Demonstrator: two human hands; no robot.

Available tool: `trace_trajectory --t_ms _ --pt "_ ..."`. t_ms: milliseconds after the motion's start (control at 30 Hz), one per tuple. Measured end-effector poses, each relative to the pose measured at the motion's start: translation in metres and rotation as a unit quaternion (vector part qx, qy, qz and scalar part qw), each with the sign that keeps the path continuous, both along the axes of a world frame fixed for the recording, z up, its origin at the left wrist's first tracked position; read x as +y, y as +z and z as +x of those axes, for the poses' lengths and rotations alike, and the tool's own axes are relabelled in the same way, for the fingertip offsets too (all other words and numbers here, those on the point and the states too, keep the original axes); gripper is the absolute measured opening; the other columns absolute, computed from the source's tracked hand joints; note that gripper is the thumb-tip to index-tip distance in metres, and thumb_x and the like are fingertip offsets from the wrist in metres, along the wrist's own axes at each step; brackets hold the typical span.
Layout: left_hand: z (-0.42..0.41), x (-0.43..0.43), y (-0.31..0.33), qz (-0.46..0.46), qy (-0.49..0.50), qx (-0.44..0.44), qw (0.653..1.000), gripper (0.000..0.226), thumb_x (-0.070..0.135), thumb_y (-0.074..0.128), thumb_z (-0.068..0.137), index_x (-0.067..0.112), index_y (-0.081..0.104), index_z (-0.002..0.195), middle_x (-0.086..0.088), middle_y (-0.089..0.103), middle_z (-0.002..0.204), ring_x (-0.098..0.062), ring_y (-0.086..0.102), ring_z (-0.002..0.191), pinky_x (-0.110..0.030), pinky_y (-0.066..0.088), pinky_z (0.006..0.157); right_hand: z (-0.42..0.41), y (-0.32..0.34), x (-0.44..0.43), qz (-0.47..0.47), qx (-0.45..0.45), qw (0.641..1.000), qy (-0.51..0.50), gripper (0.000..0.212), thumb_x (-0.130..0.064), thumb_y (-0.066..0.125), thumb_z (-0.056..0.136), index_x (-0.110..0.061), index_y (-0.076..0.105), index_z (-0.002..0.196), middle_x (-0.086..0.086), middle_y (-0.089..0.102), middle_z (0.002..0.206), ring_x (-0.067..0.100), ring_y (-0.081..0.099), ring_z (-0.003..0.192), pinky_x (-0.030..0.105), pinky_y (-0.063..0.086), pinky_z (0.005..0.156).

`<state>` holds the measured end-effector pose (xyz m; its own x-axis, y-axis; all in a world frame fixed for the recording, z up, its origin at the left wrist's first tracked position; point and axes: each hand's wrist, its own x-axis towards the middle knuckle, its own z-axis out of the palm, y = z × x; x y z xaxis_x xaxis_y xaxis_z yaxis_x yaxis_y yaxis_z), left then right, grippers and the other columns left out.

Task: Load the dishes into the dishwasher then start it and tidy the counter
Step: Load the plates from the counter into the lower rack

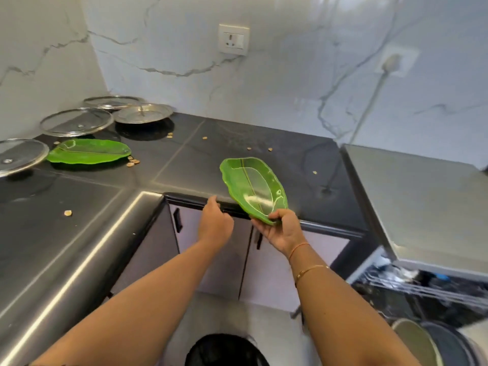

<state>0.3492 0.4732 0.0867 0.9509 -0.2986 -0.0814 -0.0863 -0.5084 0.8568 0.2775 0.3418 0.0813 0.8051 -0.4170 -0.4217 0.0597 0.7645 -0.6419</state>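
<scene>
The green leaf-shaped plate [253, 186] is pinched at its near tip by the right hand [282, 231], thumb on top and fingers beneath. It is held tilted above the front edge of the counter [211, 165]. The left hand [215, 220] is empty, with its fingers loosely bent and its fingertips at the counter's edge; whether they press on it cannot be told. The hands are kept apart, the left at nine o'clock of the right.

The plate's long axis is laid from five o'clock, at the grip, to eleven o'clock, away from the body. The dishwasher rack [422, 286] is seen low at four o'clock of the right hand, beneath a grey top. Its contents are blurred, so free slots cannot be made out with certainty. The right hand is judged the nearer, so the plate would be swung rightward and down, and its long axis probably turned to suit the rack.

A second leaf-shaped plate [89, 154] is seen on the counter at ten o'clock of the left hand. Glass lids [76, 122] and a steel plate [144, 113] are found beyond it at eleven o'clock. Seeds [133, 162] are scattered over the dark surface. A wall socket [233, 39] is set at twelve o'clock. No brand, label or writing can be read.
</scene>
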Motion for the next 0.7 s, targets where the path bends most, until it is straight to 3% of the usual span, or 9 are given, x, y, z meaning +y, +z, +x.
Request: trace_trajectory --t_ms 67,167,233,400,533,633,700 --pt "-0.028 -0.012 -0.001 0.026 -0.026 0.009 0.999 0.053 0.001 0.038 0.089 0.009 0.033 0.141 -0.009 0.041 0.142 -0.027 0.042 0.128 -0.036 0.034 0.102 -0.037 0.000 -0.015 -0.001 0.004 1.000 -0.028 0.026 -0.009 0.036 0.097 -0.007 0.054 0.116 0.015 0.070 0.088 0.031 0.069 0.072 0.040 0.060 0.060" --pt "-0.073 -0.038 -0.003 0.053 -0.081 0.009 0.995 0.052 0.002 0.040 0.089 0.009 0.034 0.140 -0.012 0.041 0.141 -0.029 0.041 0.129 -0.036 0.033 0.103 -0.093 0.001 -0.042 -0.031 0.021 0.997 -0.066 0.037 -0.041 0.040 0.099 -0.014 0.056 0.119 0.010 0.070 0.096 0.023 0.069 0.073 0.031 0.057 0.055" --pt "-0.101 -0.054 -0.009 0.069 -0.107 0.002 0.992 0.050 0.004 0.041 0.089 0.008 0.037 0.139 -0.015 0.043 0.139 -0.030 0.043 0.126 -0.037 0.036 0.103 -0.126 0.000 -0.055 -0.047 0.035 0.994 -0.094 0.037 -0.045 0.042 0.097 -0.015 0.059 0.111 0.005 0.070 0.086 0.016 0.066 0.063 0.024 0.053 0.049" --pt "-0.184 -0.097 -0.031 0.090 -0.165 -0.007 0.982 0.051 0.003 0.043 0.088 0.006 0.038 0.139 -0.015 0.042 0.141 -0.029 0.041 0.129 -0.033 0.033 0.105 -0.217 -0.014 -0.088 -0.059 0.059 0.987 -0.135 0.009 -0.017 0.049 0.096 -0.021 0.056 0.096 -0.001 0.069 0.069 0.011 0.064 0.053 0.020 0.050 0.047" --pt "-0.260 -0.139 -0.055 0.078 -0.181 0.010 0.980 0.045 0.002 0.045 0.084 0.006 0.047 0.129 -0.015 0.053 0.129 -0.032 0.048 0.121 -0.036 0.041 0.095 -0.307 -0.037 -0.125 -0.092 0.077 0.987 -0.104 0.026 0.007 0.043 0.087 -0.013 0.057 0.096 0.008 0.069 0.076 0.020 0.066 0.060 0.031 0.056 0.052" --pt "-0.319 -0.164 -0.076 0.082 -0.198 0.038 0.976 0.030 0.009 0.050 0.078 0.005 0.058 0.107 -0.016 0.062 0.108 -0.035 0.057 0.103 -0.038 0.047 0.080 -0.372 -0.060 -0.148 -0.115 0.128 0.982 -0.073 0.030 0.011 0.043 0.085 -0.011 0.052 0.102 0.016 0.062 0.096 0.030 0.063 0.076 0.040 0.057 0.062" --pt "-0.357 -0.176 -0.094 0.092 -0.208 0.053 0.972 0.027 0.008 0.049 0.078 0.005 0.058 0.104 -0.017 0.062 0.105 -0.034 0.058 0.100 -0.038 0.047 0.078 -0.413 -0.076 -0.161 -0.114 0.162 0.978 -0.064 0.031 0.013 0.040 0.085 -0.011 0.049 0.103 0.016 0.061 0.097 0.030 0.062 0.077 0.039 0.058 0.058"
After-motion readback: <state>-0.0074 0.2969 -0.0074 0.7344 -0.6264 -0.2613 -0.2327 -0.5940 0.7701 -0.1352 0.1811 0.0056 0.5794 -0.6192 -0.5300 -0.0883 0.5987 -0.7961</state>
